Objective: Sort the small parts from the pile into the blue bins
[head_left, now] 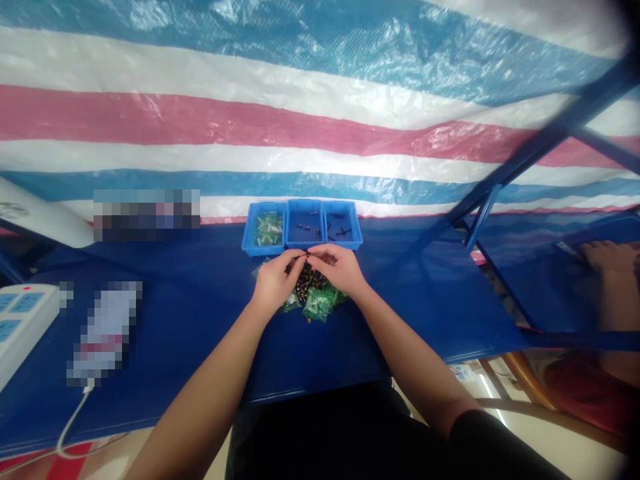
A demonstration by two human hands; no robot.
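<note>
My left hand (278, 279) and my right hand (341, 268) meet at their fingertips, both pinched closed over a pile of small dark and brass-coloured metal parts (311, 283) that look like screws. Whatever sits between the fingertips is tiny and dark, too small to name. A crumpled green plastic bag (320, 303) lies against the near side of the pile, with clear plastic film beside it. Just beyond my fingers stand three blue bins: the left bin (264, 251) holds small green-and-clear packets, the middle bin (305, 244) a few small metal parts, the right bin (350, 244) several dark, thin pieces.
A blue table (200, 300) carries everything. At the left are a white power strip (30, 327), a blurred-out phone-like object (105, 333) and its white cable (70, 423). A blue metal frame (530, 153) rises at the right, with another person's hand (610, 257) beyond it.
</note>
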